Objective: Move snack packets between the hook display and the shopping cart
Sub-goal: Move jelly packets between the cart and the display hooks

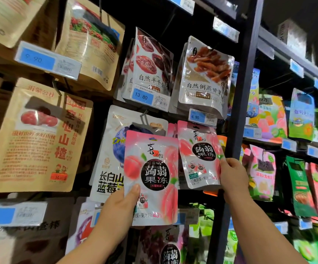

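The left hand [122, 203] comes up from below and grasps a pink peach jelly packet [153, 174] by its lower left corner, thumb pressed on the front and the fingers hidden behind. This packet is upright, in front of the lower middle of the hook display [175, 21], and it covers the right side of a white blueberry packet [109, 149] hanging behind it. The right hand [232, 175] grasps the right edge of a second pink jelly packet [200, 155] just beside the first, near the display's right edge. That packet is tilted slightly, and its top sits under the 4.90 price tag [197, 117]. I cannot tell whether it hangs on a hook. More pink packets show behind it.

A row higher hang a dried date packet [151, 65], with a 13.80 price tag [142, 97] at its foot, and a sweet potato strip packet [205, 75] to its right. Towards the left edge hang large kraft paper hawthorn packets [38, 138], with a 9.90 price tag [38, 59] above them.

A black upright post [244, 92] bounds the display on the right, just behind the right hand. Beyond it, another bay holds green and pink packets [299, 115] on hooks, with blue tags along its rails
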The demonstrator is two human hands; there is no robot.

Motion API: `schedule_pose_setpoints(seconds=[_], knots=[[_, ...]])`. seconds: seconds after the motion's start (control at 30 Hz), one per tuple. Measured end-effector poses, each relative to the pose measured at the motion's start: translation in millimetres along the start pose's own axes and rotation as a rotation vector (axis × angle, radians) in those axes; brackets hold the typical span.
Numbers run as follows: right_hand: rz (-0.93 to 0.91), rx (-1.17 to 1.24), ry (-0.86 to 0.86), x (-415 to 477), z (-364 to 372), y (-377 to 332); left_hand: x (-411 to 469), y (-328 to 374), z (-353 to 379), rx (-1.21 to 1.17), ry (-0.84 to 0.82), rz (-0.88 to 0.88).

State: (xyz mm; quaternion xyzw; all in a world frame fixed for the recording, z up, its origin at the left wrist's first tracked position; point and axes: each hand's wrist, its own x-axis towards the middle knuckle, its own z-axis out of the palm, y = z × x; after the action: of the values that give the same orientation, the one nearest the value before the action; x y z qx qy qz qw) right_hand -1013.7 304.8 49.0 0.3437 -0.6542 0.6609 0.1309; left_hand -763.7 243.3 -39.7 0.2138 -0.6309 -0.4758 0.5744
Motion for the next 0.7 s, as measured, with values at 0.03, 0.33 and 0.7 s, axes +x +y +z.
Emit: schedule_pose_setpoints(seconds=[0.03, 0.33, 0.7], knots=[[0.000, 0.006, -0.004, 1.1, -1.3, -0.8, -0.1, 0.4, 0.6, -0.007, -0.004, 0.008], [0.006, -0.066, -0.062, 14.3, -4.3, -11.5, 3.0, -4.4, 0.1, -0.008, -0.004, -0.017], [0.051, -0.107, -0.109, 19.5, -13.3, -5.5, 4.5, -2.3, -2.7, -0.005, 0.010, -0.017]])
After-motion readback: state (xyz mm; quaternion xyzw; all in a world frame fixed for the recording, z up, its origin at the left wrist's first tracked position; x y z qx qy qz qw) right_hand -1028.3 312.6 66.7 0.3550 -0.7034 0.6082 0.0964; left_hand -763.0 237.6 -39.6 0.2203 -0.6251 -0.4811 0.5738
